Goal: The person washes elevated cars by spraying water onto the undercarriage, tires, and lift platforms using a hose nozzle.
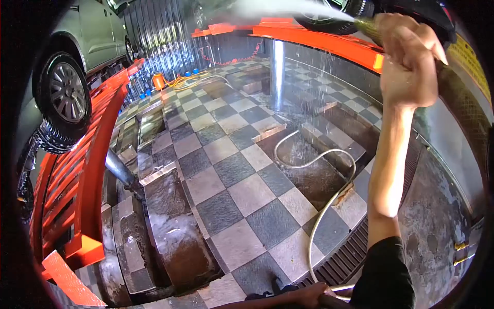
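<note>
My right hand (409, 64) is raised at the upper right, its fingers wrapped round a brass-coloured spray nozzle (365, 27). A white jet of water (293, 9) shoots from the nozzle toward the left, across the wheel (329, 15) of a lifted dark car. Low at the bottom edge, my left hand (315, 295) is closed around the pale hose (315, 242); part of its grip is cut off by the frame. From there the hose loops forward over the floor.
An orange lift ramp (90, 175) carries a silver-green car (95, 31) on the left; another orange ramp (319, 41) crosses behind. A steel post (277, 74) stands in the wet checkered floor (231, 180). Sunken pits (175, 226) and a drain grate (345, 257) break the floor.
</note>
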`<action>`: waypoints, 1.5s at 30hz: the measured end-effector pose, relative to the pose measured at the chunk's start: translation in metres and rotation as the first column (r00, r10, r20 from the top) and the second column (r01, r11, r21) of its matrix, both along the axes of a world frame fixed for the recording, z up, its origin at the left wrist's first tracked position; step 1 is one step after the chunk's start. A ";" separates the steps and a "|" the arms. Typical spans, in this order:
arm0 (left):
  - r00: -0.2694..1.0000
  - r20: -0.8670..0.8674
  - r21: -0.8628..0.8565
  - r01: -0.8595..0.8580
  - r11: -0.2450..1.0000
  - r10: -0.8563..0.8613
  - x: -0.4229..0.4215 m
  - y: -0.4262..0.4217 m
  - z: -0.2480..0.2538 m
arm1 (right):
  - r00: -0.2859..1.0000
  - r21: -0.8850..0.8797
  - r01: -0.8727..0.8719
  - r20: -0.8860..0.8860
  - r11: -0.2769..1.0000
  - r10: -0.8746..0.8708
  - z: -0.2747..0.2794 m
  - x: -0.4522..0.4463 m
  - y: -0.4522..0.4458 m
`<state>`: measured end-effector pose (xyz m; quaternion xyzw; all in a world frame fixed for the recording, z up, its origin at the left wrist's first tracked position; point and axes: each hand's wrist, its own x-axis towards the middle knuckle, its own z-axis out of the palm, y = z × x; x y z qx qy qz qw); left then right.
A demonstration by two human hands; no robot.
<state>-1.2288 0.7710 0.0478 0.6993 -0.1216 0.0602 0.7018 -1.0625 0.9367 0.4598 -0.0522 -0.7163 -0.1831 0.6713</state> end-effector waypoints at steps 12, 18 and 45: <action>0.975 -0.113 -0.100 -0.201 0.974 0.190 0.033 0.124 -0.023 | 0.952 0.062 -0.066 -0.296 0.996 0.082 -0.024 0.031 0.180; 0.980 -0.086 -0.170 -0.189 0.967 0.177 0.036 0.242 -0.038 | 0.984 0.036 -0.076 -0.157 0.996 0.080 -0.038 0.018 0.312; 0.961 -0.074 0.026 -0.263 0.964 0.265 0.009 0.838 -0.023 | 0.987 -0.162 0.053 0.156 0.985 -0.027 -0.051 0.113 0.840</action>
